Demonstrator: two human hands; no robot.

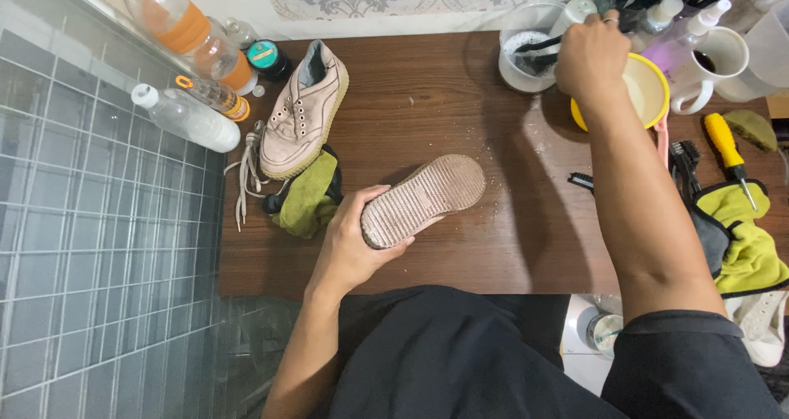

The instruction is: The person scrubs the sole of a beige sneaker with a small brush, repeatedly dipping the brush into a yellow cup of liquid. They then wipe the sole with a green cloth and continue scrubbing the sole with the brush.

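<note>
My left hand [353, 238] grips a pale shoe [423, 199] turned sole up, its ribbed tan sole facing me over the brown table [460, 107]. My right hand [590, 57] reaches to the back right, fingers closed around something dark at the rim of a clear plastic cup [526, 49]; what it holds is mostly hidden by the hand. Just right of that hand sits a yellow bowl [649, 90]. The second pale shoe [306, 111], without laces, lies upright at the back left.
Loose white laces [246, 168] and a green cloth [308, 197] lie by the left shoe. Bottles [185, 117] line the tiled left edge. A white mug [713, 62], spray bottles, a yellow-handled screwdriver [727, 144], brushes and yellow-green cloths [744, 238] crowd the right side.
</note>
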